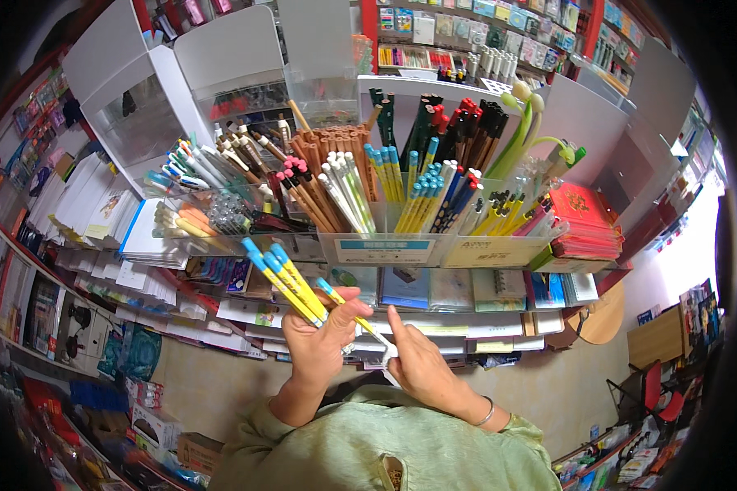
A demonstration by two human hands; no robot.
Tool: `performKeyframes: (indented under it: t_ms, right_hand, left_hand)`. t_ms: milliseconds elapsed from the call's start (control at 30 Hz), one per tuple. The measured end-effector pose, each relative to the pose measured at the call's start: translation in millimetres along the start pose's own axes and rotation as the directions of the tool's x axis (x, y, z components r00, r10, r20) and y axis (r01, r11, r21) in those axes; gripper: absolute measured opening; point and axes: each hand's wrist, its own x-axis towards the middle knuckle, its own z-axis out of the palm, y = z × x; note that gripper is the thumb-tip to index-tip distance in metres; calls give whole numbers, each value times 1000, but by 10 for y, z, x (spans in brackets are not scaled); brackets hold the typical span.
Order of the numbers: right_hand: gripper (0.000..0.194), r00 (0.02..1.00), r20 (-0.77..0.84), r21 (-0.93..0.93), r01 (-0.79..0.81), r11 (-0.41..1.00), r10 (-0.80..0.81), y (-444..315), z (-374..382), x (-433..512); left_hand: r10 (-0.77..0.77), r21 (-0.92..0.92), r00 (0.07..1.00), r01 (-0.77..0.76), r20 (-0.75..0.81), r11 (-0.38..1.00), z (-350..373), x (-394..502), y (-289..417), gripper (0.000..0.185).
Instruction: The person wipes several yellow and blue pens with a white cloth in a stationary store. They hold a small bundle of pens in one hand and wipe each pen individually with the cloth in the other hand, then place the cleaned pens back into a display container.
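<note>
Several yellow pencils with blue ends (292,282) are in my left hand (322,340), tilted up to the left. One more yellow pencil (363,320) slants between my two hands, its blue end at my left fingers. At its lower end my right hand (421,368) pinches a crumpled white tissue or cloth (388,352) around it; the index finger points up. Beyond my hands stands a clear plastic pencil rack (442,248). Similar yellow pencils with blue ends (421,196) stand upright in its middle, beside white pencils (348,190) and brown pencils with pink ends (304,184).
Green artificial flowers (528,116) and a stack of red packs (583,215) stand at the rack's right end. Notebooks (404,288) lie on the shelf below it. Paper stacks (153,239) are at the left, a red chair (657,393) at the far right.
</note>
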Motion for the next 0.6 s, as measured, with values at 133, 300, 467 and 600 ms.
performKeyframes:
  t_ms: [133, 300, 467, 600]
  right_hand:
    - [77, 1000, 4, 65, 3, 998, -3, 107, -57, -88]
    - [50, 960, -198, 729, 9, 685, 197, -33, -558, 172]
    - [46, 948, -264, 446, 284, 849, -179, -377, -750, 682]
    - [35, 934, -174, 349, 355, 868, -312, -394, -666, 871]
  left_hand:
    - [112, -29, 991, -114, -71, 993, -105, 74, 65, 20]
    - [-17, 35, 994, 13, 111, 999, -133, 53, -18, 21]
    - [153, 295, 976, -194, 157, 936, -159, -6, -147, 14]
    - [352, 469, 901, -433, 253, 770, -245, 36, -131, 17]
